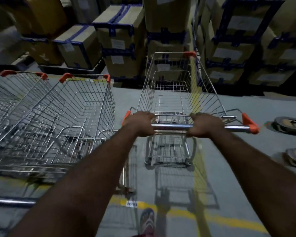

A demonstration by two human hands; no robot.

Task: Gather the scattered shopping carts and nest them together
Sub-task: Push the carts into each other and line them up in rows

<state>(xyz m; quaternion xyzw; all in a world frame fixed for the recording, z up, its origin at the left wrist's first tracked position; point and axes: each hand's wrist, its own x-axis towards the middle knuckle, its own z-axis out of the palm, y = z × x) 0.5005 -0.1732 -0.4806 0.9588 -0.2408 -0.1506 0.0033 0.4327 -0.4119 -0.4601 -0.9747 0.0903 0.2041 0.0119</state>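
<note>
A: What could go wrong, starting at the left of the frame?

B: Two parked shopping carts (55, 113) fill the left half, just beside the pushed cart (178, 93). If it veers left, its basket could scrape or hook their wire mesh.

A: And the hands?

B: The left hand (140, 124) and the right hand (205, 125) are both wrapped tight round the chrome handle bar (173, 126), centre frame. The cart's nose points at the stacked cardboard boxes (120, 43) along the top. Pushed straight on, I'd judge it hits them rather than nesting. It needs turning and lining up behind the parked pair.

A: Further right?

B: Two dark flat objects (289, 124) lie on the floor (255, 103) at the right edge, and a wheel could snag on them.

A: What can't you make out?

B: The left carts are cut off by the frame edge, and I can't tell whether they are nested into each other. A sandalled foot (147, 219) shows only partly at the bottom edge. The pushed cart's wheels are hidden beneath its frame. The dark objects are too blurred to name.
</note>
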